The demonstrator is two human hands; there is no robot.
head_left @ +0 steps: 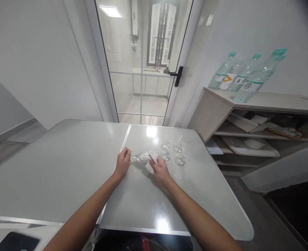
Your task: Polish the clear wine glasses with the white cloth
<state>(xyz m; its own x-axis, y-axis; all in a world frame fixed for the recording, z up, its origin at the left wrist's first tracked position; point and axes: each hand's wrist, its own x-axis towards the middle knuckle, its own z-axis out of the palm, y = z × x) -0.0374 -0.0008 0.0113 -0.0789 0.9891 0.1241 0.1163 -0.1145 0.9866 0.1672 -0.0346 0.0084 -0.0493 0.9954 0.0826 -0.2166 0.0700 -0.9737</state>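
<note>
A clear stemmed glass [142, 157] lies sideways in the air over the table, its bowl toward the right. My left hand [123, 162] is closed round the foot end of its stem. At the rim end, my right hand [161, 170] grips a white cloth [151, 169], which is pressed against the bowl. Part of the cloth seems to go into or over the rim; I cannot tell which. Just right of my right hand stand several more clear stemmed glasses [180, 160], grouped together on the table.
The pale glossy table [72, 174] has a metal seam down its middle. A glass door [154, 104] with a black handle is beyond its far edge. At the right, several plastic bottles [250, 85] top a shelf unit [208, 108]. A dark flat object [16, 242] lies at the lower left.
</note>
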